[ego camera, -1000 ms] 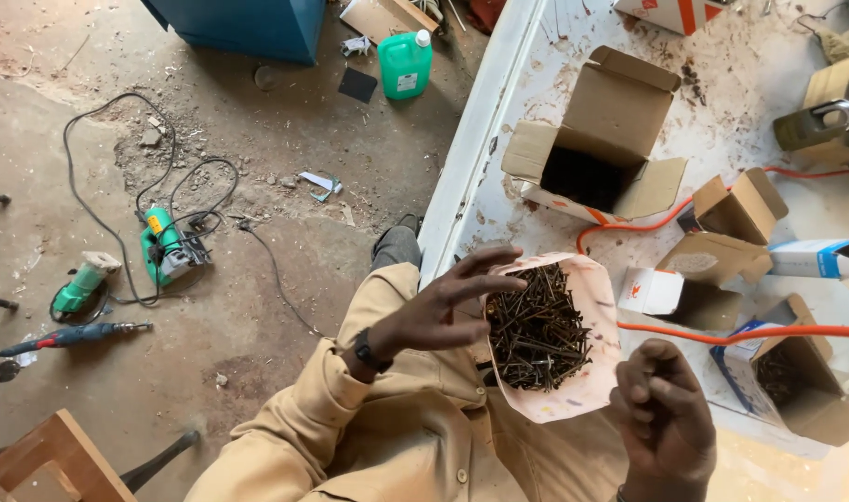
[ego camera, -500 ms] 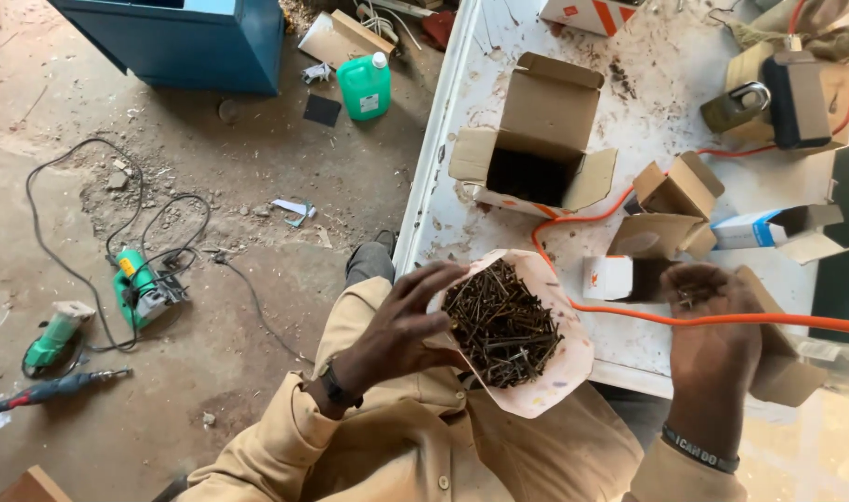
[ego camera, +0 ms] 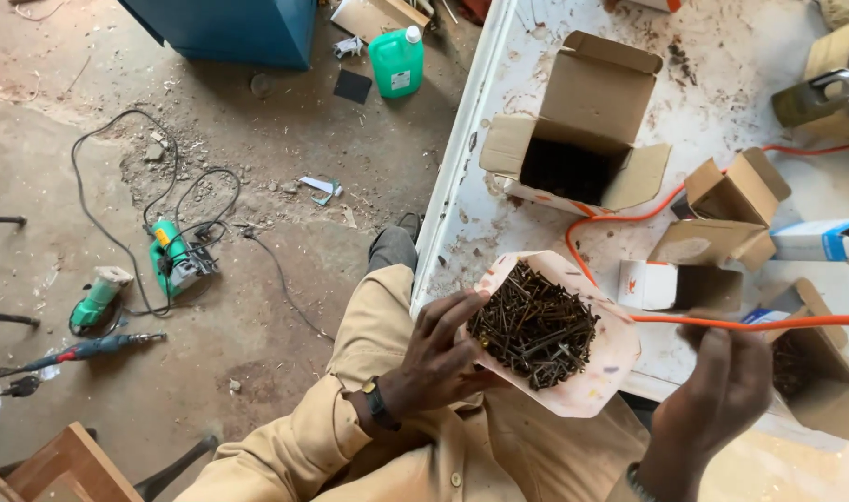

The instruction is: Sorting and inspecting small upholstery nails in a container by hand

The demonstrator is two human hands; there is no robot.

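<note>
At the edge of the white bench, the left hand cups a paper tray of dark screws. Right hand looks loosely curled above the small open box; can't tell if it's holding any. Looks like sorting, so picking singles needs care.

Dark brown screws fill my pale pink, speckled paper; an orange cable crosses the stained white table; my sleeve is tan.
</note>
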